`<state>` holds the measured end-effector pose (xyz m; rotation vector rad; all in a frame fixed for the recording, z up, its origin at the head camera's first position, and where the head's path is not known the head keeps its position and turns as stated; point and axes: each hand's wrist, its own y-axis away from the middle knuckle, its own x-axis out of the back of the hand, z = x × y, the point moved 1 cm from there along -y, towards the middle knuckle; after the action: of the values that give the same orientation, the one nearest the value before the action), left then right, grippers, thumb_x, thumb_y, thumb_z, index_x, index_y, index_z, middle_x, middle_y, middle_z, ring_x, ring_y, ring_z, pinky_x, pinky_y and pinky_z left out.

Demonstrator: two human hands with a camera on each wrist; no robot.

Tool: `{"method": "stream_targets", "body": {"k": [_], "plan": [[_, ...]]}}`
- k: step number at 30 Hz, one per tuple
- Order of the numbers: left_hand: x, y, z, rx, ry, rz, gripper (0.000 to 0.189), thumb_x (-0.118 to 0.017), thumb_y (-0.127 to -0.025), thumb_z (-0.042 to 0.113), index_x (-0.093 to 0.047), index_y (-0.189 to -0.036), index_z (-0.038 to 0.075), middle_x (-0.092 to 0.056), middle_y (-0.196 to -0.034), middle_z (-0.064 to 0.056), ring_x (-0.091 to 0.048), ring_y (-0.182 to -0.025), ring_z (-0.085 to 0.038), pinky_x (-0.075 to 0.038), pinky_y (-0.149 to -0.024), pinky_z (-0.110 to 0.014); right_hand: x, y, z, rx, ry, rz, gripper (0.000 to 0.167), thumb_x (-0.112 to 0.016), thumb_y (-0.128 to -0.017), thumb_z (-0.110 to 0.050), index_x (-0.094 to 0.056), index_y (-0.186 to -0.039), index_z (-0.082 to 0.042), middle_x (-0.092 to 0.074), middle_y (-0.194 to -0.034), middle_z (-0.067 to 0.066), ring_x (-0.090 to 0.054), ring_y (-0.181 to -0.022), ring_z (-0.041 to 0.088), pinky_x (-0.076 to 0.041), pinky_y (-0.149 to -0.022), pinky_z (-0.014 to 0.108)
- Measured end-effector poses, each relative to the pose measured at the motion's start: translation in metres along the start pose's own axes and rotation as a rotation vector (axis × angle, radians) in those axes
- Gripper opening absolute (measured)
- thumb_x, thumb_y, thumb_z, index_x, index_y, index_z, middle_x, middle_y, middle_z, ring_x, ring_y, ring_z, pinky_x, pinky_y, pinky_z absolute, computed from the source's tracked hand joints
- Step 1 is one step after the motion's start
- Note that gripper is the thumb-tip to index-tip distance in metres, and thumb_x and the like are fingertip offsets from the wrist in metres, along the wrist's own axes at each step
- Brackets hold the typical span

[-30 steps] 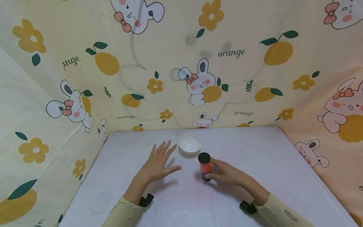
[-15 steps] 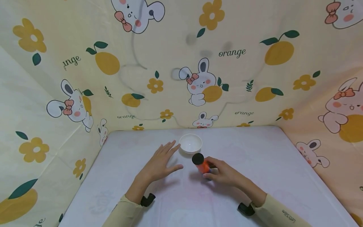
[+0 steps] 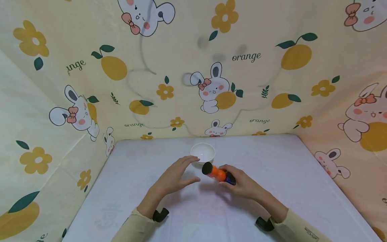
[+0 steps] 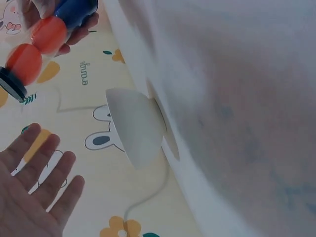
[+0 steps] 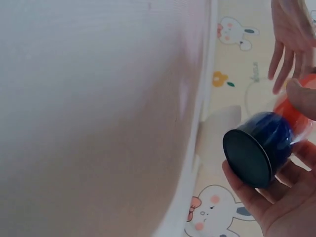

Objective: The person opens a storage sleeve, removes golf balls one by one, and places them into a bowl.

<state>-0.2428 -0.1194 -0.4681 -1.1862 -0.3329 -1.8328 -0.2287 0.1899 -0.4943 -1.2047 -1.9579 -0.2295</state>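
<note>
My right hand (image 3: 243, 183) grips a clear tube of balls (image 3: 220, 174) with black end caps, tilted well over with one cap pointing left toward my left hand. Two orange balls (image 4: 37, 48) and a dark blue one (image 5: 271, 132) show through its wall. My left hand (image 3: 173, 177), fingers extended and thumb apart, holds nothing and faces the tube's left cap across a small gap. Behind both hands a white bowl (image 3: 206, 152) stands upright on the table; my left fingertips overlap its near rim in the head view.
A white cloth covers the table (image 3: 193, 215). Cream curtains (image 3: 181, 50) printed with rabbits, oranges and flowers rise at the back and on both sides. Each wrist carries a black camera mount (image 3: 161, 215).
My right hand has tipped the tube from upright to nearly lying, its top cap swinging left. My left hand has moved right, closer to that cap.
</note>
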Motion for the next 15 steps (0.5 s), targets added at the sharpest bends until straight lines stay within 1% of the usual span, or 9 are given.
{"method": "stream_targets", "body": {"k": [2, 8, 15], "plan": [[0.0, -0.002, 0.003, -0.004, 0.023, 0.006, 0.07, -0.077, -0.096, 0.056, -0.05, -0.155, 0.03, -0.052, -0.158, 0.009, -0.046, -0.149, -0.016, -0.042, -0.123, -0.047, 0.001, 0.001, 0.0, -0.011, 0.011, -0.007, 0.046, -0.081, -0.099, -0.027, -0.06, -0.139, -0.019, -0.068, -0.134, -0.005, -0.063, -0.116, 0.015, -0.053, -0.109, 0.053], [-0.002, -0.005, 0.01, -0.03, 0.083, 0.015, 0.062, -0.083, -0.094, 0.047, -0.055, -0.146, 0.027, -0.06, -0.143, 0.012, -0.055, -0.137, -0.013, -0.047, -0.119, -0.043, 0.001, 0.003, -0.001, -0.02, 0.051, -0.015, 0.046, -0.081, -0.099, -0.031, -0.062, -0.138, -0.018, -0.068, -0.134, -0.004, -0.063, -0.116, 0.015, -0.053, -0.11, 0.053], [-0.007, -0.008, 0.013, -0.057, 0.139, -0.003, 0.061, -0.088, -0.091, 0.04, -0.055, -0.141, 0.026, -0.064, -0.135, 0.01, -0.06, -0.127, -0.014, -0.053, -0.112, -0.045, 0.0, 0.006, -0.004, -0.021, 0.098, -0.009, 0.046, -0.081, -0.098, -0.03, -0.062, -0.138, -0.018, -0.069, -0.134, -0.003, -0.065, -0.115, 0.016, -0.055, -0.107, 0.053]]}}
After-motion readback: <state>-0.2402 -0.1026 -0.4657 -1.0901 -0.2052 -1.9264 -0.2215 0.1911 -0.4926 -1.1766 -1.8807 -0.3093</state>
